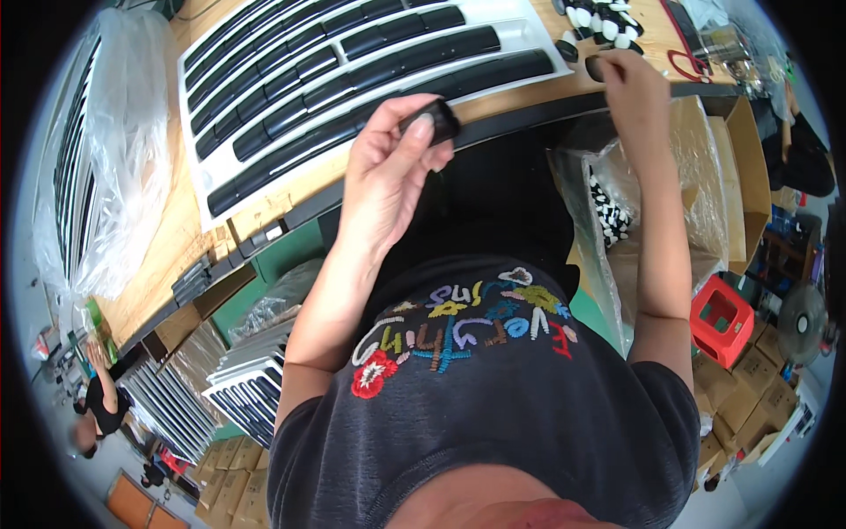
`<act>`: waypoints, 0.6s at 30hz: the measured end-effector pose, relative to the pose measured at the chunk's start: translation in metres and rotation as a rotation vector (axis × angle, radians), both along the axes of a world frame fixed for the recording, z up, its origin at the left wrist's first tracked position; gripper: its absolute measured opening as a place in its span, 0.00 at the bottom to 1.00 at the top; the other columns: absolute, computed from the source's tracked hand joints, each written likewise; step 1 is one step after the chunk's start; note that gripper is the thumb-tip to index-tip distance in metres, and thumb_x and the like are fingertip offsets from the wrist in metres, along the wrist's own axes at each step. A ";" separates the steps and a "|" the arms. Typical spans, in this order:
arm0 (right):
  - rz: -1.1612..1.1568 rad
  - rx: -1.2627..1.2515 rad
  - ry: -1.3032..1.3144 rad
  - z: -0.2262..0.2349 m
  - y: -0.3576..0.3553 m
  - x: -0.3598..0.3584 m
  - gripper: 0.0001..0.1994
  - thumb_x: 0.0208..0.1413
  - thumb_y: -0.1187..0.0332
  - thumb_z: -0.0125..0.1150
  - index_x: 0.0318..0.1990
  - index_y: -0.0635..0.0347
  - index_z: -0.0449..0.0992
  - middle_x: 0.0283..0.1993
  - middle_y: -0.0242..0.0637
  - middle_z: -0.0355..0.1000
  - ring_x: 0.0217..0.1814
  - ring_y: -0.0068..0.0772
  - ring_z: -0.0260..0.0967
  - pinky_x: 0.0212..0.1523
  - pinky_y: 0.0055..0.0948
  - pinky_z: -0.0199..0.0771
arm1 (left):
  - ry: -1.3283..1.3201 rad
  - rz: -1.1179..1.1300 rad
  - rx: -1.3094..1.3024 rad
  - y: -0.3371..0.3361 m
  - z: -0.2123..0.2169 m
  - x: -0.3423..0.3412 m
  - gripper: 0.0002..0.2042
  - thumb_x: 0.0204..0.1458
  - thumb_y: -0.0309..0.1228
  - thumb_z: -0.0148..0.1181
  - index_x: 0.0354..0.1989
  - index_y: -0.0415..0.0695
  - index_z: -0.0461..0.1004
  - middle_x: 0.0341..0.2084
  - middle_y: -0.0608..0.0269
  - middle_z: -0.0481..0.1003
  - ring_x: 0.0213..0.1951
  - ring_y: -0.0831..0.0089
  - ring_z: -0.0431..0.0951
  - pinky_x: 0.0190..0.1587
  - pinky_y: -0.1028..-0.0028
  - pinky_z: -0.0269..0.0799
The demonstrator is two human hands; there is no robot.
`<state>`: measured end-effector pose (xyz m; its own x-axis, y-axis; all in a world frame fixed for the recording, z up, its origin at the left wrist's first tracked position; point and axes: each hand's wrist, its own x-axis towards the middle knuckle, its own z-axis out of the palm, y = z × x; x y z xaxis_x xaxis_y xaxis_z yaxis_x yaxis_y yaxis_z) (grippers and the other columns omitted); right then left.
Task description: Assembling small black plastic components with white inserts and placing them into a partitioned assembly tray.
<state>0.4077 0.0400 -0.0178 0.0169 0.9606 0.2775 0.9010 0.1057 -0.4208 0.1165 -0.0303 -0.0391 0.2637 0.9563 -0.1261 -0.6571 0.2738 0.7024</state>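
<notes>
Black glossy piece [443, 122] toward twelve o'clock, pinched between thumb and curled fingers of the left hand [386, 167]. Right hand [636, 88] between one and two, fingers bunched together at a dark piece [594, 69]; cannot tell whether gripping it. Pale wooden table [141, 286], dark-edged, stretching from nine o'clock past twelve to two. On it, a white tray [520, 33] of black rows near twelve, loose black and white pieces [608, 25] at one; plastic-wrapped trays [106, 159] at ten. Around: open carton [747, 189] before three, red stool [721, 286] and grey fan [802, 324] just past three, cardboard boxes [753, 375] near four, another person [106, 401] at eight.
</notes>
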 end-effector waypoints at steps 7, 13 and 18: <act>0.192 -0.019 0.675 0.040 -0.037 -0.062 0.08 0.60 0.71 0.60 0.45 0.59 0.81 0.37 0.35 0.79 0.36 0.21 0.75 0.40 0.24 0.74 | 0.080 0.045 0.013 0.004 -0.001 0.016 0.12 0.62 0.28 0.55 0.52 0.38 0.70 0.37 0.61 0.77 0.35 0.77 0.76 0.42 0.79 0.73; 0.150 0.087 0.260 -0.006 0.001 -0.047 0.09 0.59 0.70 0.62 0.45 0.60 0.79 0.39 0.34 0.76 0.39 0.25 0.74 0.40 0.25 0.74 | 0.139 0.150 -0.059 0.004 -0.008 0.010 0.12 0.62 0.28 0.57 0.51 0.38 0.70 0.31 0.64 0.76 0.33 0.78 0.77 0.39 0.80 0.72; 0.165 0.123 0.088 -0.024 0.038 -0.046 0.11 0.60 0.67 0.61 0.47 0.59 0.78 0.38 0.37 0.75 0.36 0.31 0.73 0.39 0.28 0.72 | 0.140 0.147 -0.046 0.001 -0.006 0.001 0.12 0.61 0.29 0.57 0.50 0.37 0.71 0.31 0.62 0.77 0.32 0.77 0.78 0.39 0.80 0.73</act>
